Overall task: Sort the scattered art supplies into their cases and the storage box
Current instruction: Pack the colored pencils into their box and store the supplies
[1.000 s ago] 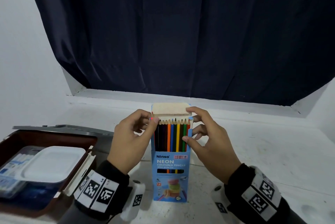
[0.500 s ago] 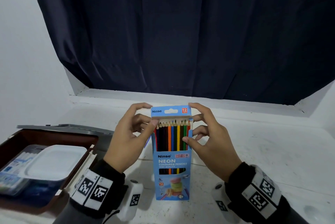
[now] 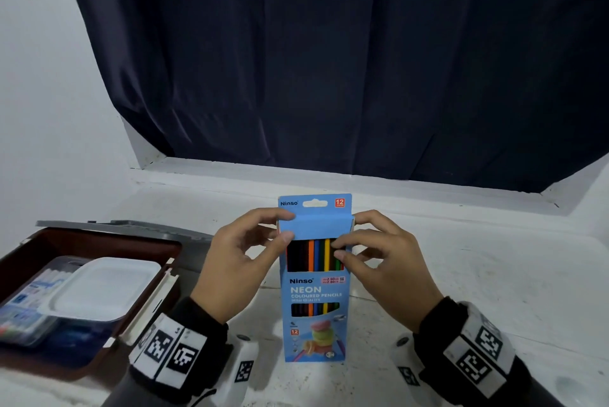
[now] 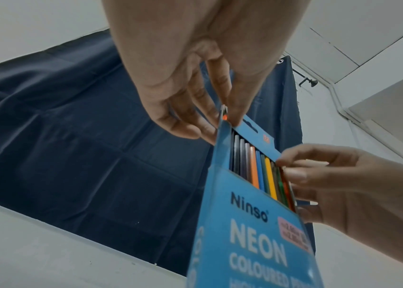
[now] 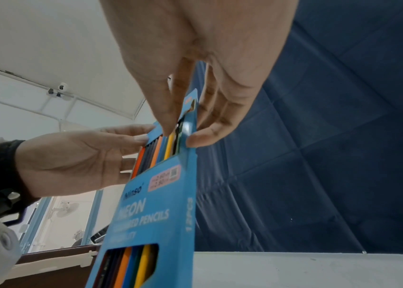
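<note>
A blue coloured-pencil box (image 3: 314, 294) stands upright on the white table (image 3: 478, 281), with several pencils (image 3: 313, 255) showing in its upper window. Its top flap (image 3: 314, 225) is folded down over the pencil tips. My left hand (image 3: 240, 258) pinches the flap's left corner between thumb and fingers. My right hand (image 3: 382, 261) pinches the right corner, thumb on the front. In the left wrist view the box (image 4: 252, 224) fills the lower right under my left hand (image 4: 195, 93). The right wrist view shows the box (image 5: 151, 204) below my right hand (image 5: 195, 78).
A brown storage box (image 3: 29, 251) sits open at the left, its grey lid (image 3: 131, 228) lying behind it. Inside are a white lidded container (image 3: 105, 288) and a clear case of markers (image 3: 29, 301). A dark curtain (image 3: 329, 60) hangs behind the table.
The box flap stood up showing its plain inner side, then swung forward and down over the pencil tips. Both hands stayed at the top corners, following the flap down.
</note>
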Demonstrator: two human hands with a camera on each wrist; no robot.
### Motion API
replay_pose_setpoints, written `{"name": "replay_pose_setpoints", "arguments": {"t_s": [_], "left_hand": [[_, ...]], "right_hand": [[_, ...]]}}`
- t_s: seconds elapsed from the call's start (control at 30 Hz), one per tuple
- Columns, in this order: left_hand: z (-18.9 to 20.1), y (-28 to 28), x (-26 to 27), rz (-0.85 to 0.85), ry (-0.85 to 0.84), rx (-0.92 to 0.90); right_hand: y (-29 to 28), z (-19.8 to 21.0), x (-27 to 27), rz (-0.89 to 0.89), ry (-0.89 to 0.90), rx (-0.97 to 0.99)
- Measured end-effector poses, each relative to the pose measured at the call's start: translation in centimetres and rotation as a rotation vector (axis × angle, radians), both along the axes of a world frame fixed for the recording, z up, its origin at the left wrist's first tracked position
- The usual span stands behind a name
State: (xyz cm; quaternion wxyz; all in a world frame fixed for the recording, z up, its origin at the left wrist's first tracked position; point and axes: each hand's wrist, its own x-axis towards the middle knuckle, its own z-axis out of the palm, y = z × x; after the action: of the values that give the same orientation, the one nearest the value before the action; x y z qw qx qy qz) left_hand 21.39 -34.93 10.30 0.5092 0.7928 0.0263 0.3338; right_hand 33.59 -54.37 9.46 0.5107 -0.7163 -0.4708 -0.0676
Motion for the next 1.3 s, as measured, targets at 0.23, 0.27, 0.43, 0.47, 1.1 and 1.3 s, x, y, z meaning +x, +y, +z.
{"name": "replay_pose_setpoints", "arguments": {"t_s": [0.23, 0.27, 0.43, 0.47, 1.1, 1.3], "left_hand": [[-0.6, -0.3, 0.1, 0.088, -0.034, 0.129], [-0.9, -0.3, 0.0, 0.095, -0.037, 0.147], [-3.1, 0.0, -1.1, 0.091, -0.008, 0.212], [-3.7, 0.0, -1.3, 0.083, -0.002, 0.217], [-7.5, -1.0, -4.4, -0.008, 0.13, -0.189], [-7.0, 1.0, -7.9, 0.079, 0.137, -0.318]], "right_hand": [[0.1, 0.4, -0.6, -0.028, 0.034, 0.08], [0.0, 0.2, -0.5, -0.042, 0.011, 0.076], [-0.8, -1.6, -0.6, -0.049, -0.037, 0.017], [-0.9, -2.2, -0.8, -0.059, -0.017, 0.012], [0.0, -7.3, -3.7, 0.169, 0.769, 0.215], [1.3, -9.7, -3.8, 0.111, 0.608, -0.219]]}}
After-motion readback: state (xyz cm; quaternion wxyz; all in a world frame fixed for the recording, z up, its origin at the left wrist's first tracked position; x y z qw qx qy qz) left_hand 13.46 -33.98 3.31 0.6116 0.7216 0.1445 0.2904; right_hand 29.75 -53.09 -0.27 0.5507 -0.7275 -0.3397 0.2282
